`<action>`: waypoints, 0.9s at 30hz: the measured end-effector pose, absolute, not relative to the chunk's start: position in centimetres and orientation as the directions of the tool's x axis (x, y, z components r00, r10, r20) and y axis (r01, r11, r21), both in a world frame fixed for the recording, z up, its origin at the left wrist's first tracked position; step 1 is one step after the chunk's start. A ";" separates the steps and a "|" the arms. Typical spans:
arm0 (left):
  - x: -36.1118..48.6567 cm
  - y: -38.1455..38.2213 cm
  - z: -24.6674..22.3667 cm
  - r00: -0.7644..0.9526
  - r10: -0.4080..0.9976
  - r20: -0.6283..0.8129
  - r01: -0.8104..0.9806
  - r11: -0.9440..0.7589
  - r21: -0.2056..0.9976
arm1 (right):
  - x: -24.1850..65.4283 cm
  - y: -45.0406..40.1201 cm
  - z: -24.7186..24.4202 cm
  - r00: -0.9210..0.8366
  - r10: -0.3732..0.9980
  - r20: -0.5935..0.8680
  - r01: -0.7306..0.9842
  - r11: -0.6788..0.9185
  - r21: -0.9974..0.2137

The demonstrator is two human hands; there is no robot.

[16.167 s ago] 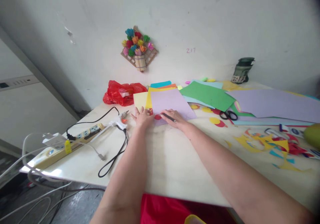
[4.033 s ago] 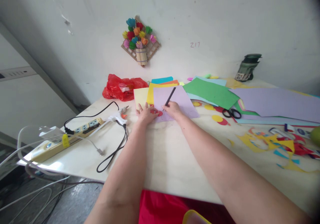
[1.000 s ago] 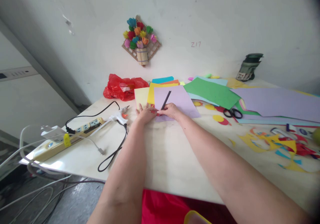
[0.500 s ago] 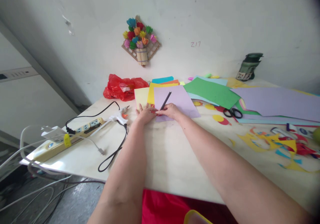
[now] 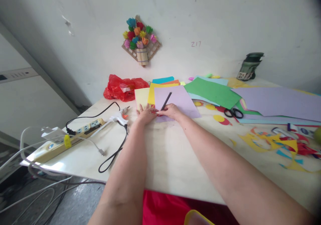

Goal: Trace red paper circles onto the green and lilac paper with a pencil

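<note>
My right hand (image 5: 173, 111) grips a dark pen (image 5: 166, 100), its upper end leaning to the right. The hand rests on a sheet of lilac paper (image 5: 178, 97). Beside it, my left hand (image 5: 146, 114) lies with fingers spread, pressing at the left edge of the lilac sheet. A small red piece (image 5: 158, 114) shows between the two hands, mostly covered by fingers, so its shape cannot be told. Under and behind the left fingers are a yellow sheet (image 5: 151, 94) and a pale cream sheet (image 5: 141, 97). The pen's tip is hidden by my fingers.
To the left lie a glue gun (image 5: 121, 116) and a power strip (image 5: 70, 141) with cords. A red plastic bag (image 5: 125, 87) sits behind. On the right are black-handled scissors (image 5: 233, 113), green paper (image 5: 213, 92), paper circles (image 5: 219, 118), yellow scraps (image 5: 268, 141) and a bottle (image 5: 250, 67).
Hardly anything differs. Both hands and the pen stay in nearly the same place on the lilac sheet.
</note>
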State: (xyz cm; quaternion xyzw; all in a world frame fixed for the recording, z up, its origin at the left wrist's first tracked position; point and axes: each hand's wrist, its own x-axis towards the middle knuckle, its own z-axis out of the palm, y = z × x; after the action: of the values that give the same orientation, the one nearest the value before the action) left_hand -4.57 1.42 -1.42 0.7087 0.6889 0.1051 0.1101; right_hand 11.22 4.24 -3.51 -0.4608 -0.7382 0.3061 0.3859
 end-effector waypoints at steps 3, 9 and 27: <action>-4.5 1.4 -1.4 0.025 1.000 0.001 0.953 -0.024 0.302 | 11.2 4.4 -3.6 -0.280 0.919 0.278 0.445 0.381 -0.810; -4.5 1.4 -1.4 0.022 1.000 0.003 0.944 -0.022 0.331 | 11.3 4.4 -3.6 -0.290 0.915 0.282 0.426 0.387 -0.818; -4.4 1.3 -1.3 0.017 1.000 0.000 0.948 -0.016 0.317 | 11.4 4.9 -3.8 -0.269 0.926 0.267 0.468 0.368 -0.804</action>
State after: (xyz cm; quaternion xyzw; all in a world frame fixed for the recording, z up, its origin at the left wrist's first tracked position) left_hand -4.41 1.33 -1.31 0.7040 0.6919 0.1126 0.1144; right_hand 11.36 4.90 -3.77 -0.4731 -0.7362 0.3040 0.3766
